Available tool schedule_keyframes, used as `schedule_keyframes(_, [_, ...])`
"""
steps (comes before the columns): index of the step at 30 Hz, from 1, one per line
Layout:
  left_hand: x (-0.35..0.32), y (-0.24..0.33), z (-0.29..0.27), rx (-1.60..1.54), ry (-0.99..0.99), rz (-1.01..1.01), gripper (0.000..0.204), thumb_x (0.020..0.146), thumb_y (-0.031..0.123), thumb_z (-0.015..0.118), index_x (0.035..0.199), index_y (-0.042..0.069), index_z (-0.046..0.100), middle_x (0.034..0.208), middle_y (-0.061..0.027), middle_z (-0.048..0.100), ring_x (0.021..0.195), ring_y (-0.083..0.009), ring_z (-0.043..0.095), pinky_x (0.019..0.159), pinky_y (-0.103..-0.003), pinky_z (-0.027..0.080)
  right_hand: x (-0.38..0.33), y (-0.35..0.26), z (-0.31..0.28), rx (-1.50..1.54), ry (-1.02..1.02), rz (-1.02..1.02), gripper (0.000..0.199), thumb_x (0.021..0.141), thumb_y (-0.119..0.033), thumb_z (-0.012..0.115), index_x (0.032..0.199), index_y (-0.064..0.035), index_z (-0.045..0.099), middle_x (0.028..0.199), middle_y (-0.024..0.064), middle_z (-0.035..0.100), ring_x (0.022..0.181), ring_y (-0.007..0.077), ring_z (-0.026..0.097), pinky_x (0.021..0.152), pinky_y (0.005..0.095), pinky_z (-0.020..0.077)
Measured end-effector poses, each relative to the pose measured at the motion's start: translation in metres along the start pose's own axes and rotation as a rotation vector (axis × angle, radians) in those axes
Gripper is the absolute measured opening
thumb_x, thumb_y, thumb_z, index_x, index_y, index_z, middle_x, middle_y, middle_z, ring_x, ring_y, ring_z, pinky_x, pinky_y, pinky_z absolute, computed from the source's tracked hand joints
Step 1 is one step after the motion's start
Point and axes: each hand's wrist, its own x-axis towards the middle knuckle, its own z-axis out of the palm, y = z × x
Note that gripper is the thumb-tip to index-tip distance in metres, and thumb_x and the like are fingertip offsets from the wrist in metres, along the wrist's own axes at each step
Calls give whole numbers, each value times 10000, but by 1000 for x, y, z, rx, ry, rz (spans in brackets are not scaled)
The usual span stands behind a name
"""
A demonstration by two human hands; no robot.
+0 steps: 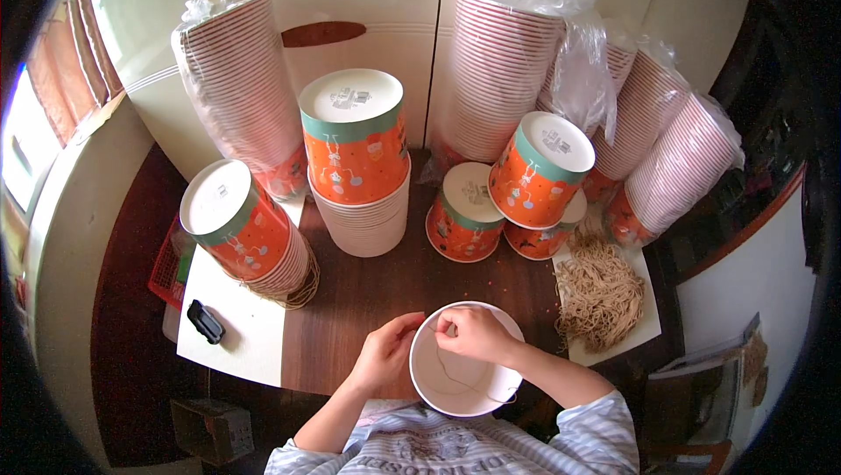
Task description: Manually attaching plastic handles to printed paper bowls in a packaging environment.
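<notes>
In front of my body a white paper bucket (451,400) has its open mouth facing up. My left hand (390,350) grips it at the left side of its rim, fingers curled against the outer wall. Over the mouth, my right hand (473,335) pinches a thin tan string (444,367). The string hangs down inside, and one end pokes out past the lower right rim. On the right of the table lies a heap of similar loose strings (600,295) on a white sheet.
Upside-down orange and green paper buckets (464,212) stand beyond my hands. A taller stack (359,159) rises centre left, and another stack (245,221) has strings at its base. Plastic-wrapped stacks (504,72) line the back. A small black case (206,322) lies at left.
</notes>
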Motion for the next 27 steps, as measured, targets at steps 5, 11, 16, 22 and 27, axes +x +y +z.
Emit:
schedule_keyframes(5, [11,1,-9,389,-71,213,248,783,27,533,1028,33,570,905,-156,605,810,-267,607,681,-329,490,1,2,2,11,1,-21,137,708,-185,590,710,-48,593,717,102,622,688,252,606,634,362,465])
schedule_keyframes(11, [15,-1,-15,557,-112,295,193,729,36,565,920,35,588,791,-140,602,704,-313,597,601,-366,491,3,1,1,-11,-31,-91,131,703,-181,592,734,-54,598,718,98,622,693,250,609,625,360,467])
schedule_keyframes(16, [7,-1,-11,551,-79,285,143,737,53,578,878,35,586,760,-136,592,675,-305,596,584,-354,488,13,13,-1,-83,-33,-254,131,688,-170,593,768,-66,595,740,92,622,690,251,604,617,363,467])
schedule_keyframes(22, [-6,-5,-11,380,-82,151,126,755,50,568,870,-2,576,813,-125,583,664,-218,590,582,-288,474,20,12,-4,-102,-136,-350,101,686,-139,597,748,-64,569,713,70,589,682,218,588,610,337,468])
schedule_keyframes(27, [-9,-22,-22,-137,-90,51,74,780,32,529,818,-17,568,980,-76,564,821,-132,533,688,-242,432,18,19,-4,210,-396,-159,220,719,-82,610,902,-47,493,744,6,536,688,91,539,655,256,452])
